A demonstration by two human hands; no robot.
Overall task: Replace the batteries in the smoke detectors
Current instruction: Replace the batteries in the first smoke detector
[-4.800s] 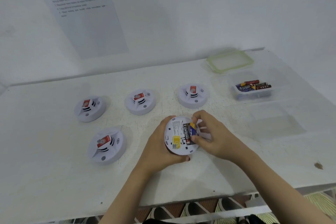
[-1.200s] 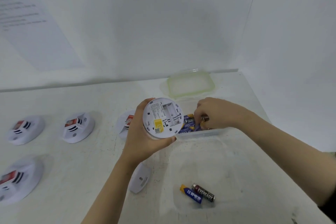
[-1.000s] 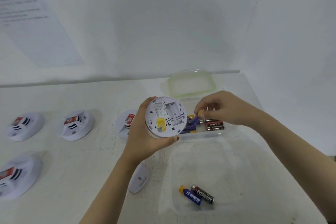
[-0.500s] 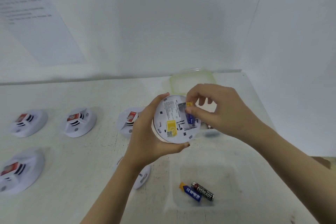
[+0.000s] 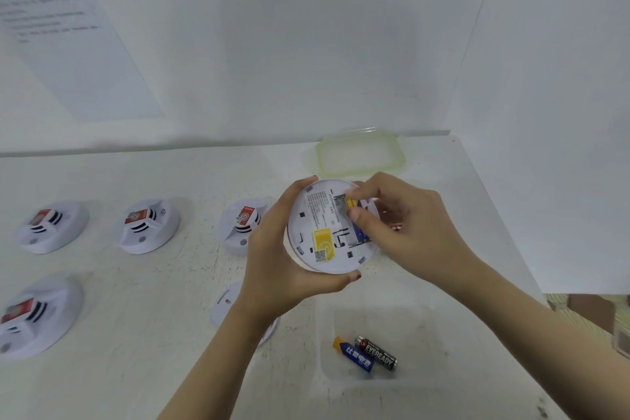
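Four white round smoke detectors with red stickers (image 5: 150, 225) sit face-up on the white table (image 5: 143, 286), three in a row at 9 o'clock of the hands and one nearer detector (image 5: 34, 317) at 8 o'clock. None looks opened, so I judge them all yet to do.

A fifth white smoke detector (image 5: 317, 215) is held above the table, back side up, the left hand (image 5: 272, 269) curled round its rim. The right hand (image 5: 409, 228) pinches a blue-and-yellow battery (image 5: 361, 233) and presses it into the open compartment. At 6 o'clock a clear plastic tray (image 5: 422, 327) holds a blue battery (image 5: 354, 355) and a black battery (image 5: 376, 351), probably the spent pair. So the old cells seem out and a fresh one is going in. Any second cell and the cover remain for this unit.

Whether the battery is fully seated is hidden under the right thumb, and the neighbouring slot cannot be made out. A white round cover plate (image 5: 226, 300) lies partly under the left forearm. A green-rimmed clear lid (image 5: 361, 153) shows at 12 o'clock. The 8 o'clock detector is cut by the frame edge, and the printed sheet (image 5: 68, 44) on the wall is unreadable.
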